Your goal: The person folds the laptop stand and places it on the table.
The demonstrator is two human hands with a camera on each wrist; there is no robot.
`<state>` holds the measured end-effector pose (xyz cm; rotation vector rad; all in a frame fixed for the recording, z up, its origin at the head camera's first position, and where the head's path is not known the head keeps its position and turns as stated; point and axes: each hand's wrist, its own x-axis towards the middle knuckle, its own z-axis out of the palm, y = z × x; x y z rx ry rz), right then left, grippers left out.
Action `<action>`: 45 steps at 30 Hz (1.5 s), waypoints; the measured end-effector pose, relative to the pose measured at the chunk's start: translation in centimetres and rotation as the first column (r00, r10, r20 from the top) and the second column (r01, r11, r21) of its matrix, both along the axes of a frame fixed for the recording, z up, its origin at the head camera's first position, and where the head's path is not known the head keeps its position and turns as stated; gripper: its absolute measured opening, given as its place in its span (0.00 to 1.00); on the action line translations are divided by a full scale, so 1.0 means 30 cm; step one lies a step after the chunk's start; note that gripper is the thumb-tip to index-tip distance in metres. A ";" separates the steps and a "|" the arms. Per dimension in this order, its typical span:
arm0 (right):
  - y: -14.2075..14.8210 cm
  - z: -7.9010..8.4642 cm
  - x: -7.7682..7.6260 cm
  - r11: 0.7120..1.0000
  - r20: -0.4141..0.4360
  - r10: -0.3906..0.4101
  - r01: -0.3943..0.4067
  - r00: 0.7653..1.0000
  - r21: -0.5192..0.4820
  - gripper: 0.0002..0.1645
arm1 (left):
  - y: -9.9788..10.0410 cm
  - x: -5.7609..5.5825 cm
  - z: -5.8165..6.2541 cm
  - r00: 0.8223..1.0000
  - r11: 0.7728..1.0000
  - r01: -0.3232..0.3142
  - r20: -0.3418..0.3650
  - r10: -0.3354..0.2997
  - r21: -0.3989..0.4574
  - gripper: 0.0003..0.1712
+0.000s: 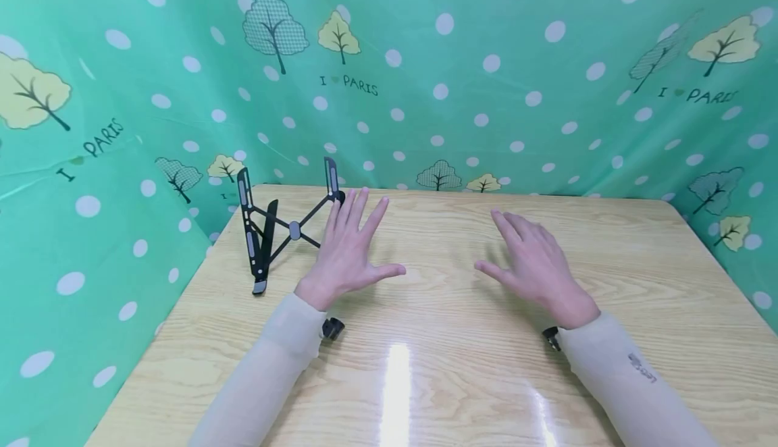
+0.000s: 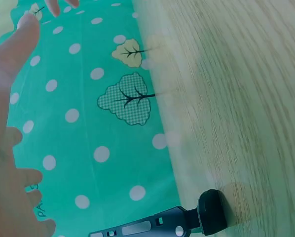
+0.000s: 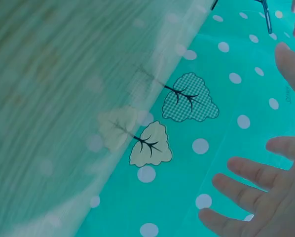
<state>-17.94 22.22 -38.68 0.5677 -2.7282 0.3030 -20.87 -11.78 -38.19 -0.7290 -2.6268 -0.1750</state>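
Observation:
A black folding laptop stand (image 1: pixel 294 230) with grey pads and crossed bars stands unfolded on the left of the table. My left hand (image 1: pixel 346 251) hovers just right of it, fingers straight and thumb spread, hiding part of its right arm. In the left wrist view, an arm of the laptop stand (image 2: pixel 147 226) with a dark rounded end shows at the bottom. Over the middle right of the table, my right hand (image 1: pixel 535 261) is held in the air with fingers extended, holding nothing. A small piece of the stand (image 3: pixel 267 19) appears at the top of the right wrist view.
The wooden table (image 1: pixel 462 379) reflects a bright strip of light near the front. Behind it and to both sides hangs a green dotted cloth (image 1: pixel 444 55) printed with trees. Small black devices (image 1: pixel 332 329) sit at both wrists.

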 end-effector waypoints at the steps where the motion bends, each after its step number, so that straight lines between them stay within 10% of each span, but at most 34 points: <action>1: -0.003 0.001 0.001 1.000 -0.012 0.013 -0.013 1.000 -0.012 0.58 | 0.000 0.001 0.001 1.000 1.000 0.008 -0.001 -0.008 0.008 0.67; 45: -0.284 0.016 -0.084 0.981 0.007 0.180 -0.179 0.984 -0.075 0.52 | -0.257 0.058 0.009 0.999 0.987 -0.032 0.017 0.030 0.158 0.51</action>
